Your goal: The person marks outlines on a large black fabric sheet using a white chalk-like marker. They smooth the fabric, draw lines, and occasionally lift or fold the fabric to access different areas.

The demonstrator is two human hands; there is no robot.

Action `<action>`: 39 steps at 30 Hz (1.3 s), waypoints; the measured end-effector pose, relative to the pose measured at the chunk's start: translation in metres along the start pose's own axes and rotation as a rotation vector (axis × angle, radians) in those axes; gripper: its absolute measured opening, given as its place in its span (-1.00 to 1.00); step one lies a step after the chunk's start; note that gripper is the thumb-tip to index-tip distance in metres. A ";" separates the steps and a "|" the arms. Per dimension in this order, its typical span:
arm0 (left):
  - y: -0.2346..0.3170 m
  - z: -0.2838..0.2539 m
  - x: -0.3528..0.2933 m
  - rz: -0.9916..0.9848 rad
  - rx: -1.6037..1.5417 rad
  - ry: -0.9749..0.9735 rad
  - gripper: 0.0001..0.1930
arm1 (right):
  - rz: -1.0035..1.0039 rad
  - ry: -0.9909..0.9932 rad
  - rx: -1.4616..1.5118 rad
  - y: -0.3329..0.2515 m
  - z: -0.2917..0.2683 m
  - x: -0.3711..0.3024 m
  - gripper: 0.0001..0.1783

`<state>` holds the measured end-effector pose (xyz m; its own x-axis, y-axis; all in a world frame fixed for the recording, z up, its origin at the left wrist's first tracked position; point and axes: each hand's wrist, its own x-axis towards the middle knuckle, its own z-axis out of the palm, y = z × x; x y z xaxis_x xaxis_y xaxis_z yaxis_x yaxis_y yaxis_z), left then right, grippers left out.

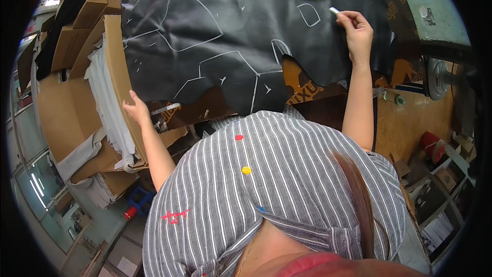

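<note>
A large black hide-like sheet (246, 25) is spread over the table, with a ragged near edge and white outlines drawn on it. My right hand (359, 36) is over its right part, closed in a pinch on a short white marking stick (334, 11). Just left of the stick's tip is a small rounded outline drawn on the sheet. My left hand (137, 110), fingers apart, is beside the sheet's near left corner, next to a cardboard box edge; whether it touches the box I cannot tell. A white tube-like pen (172, 107) lies just right of it.
At left stands an open cardboard box (66, 107) with pale folded sheets (105, 97) inside. Brown printed board (302, 79) shows under the black sheet. A grey fan (439, 78) and a small green roll (393, 98) are on the right. A red drum (433, 146) sits lower right.
</note>
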<state>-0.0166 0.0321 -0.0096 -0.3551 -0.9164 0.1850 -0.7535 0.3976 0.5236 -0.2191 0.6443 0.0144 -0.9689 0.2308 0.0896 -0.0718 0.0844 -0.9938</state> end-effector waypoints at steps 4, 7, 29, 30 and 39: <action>0.063 0.020 0.006 0.405 0.113 -0.195 -0.26 | -0.186 0.211 -0.033 0.018 -0.007 0.015 -0.78; 0.130 0.040 -0.029 0.274 0.207 -0.378 -0.18 | -0.308 0.285 -0.516 0.031 -0.013 0.016 -0.67; 0.161 0.067 -0.063 0.984 -0.064 -0.417 -0.54 | -0.132 -0.052 -0.186 -0.005 0.088 -0.046 -0.80; 0.170 0.051 -0.096 1.095 -0.062 -0.493 -0.56 | -0.140 -0.088 -0.168 -0.007 0.095 -0.050 -0.80; 0.191 0.024 -0.216 1.232 -0.197 -0.672 -0.47 | -0.198 -0.234 -0.424 -0.026 0.111 -0.063 -0.82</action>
<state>-0.0967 0.3074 0.0305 -0.9522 0.2257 0.2059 0.2957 0.8502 0.4356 -0.1824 0.5201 0.0276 -0.9770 -0.0477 0.2077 -0.2033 0.5008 -0.8414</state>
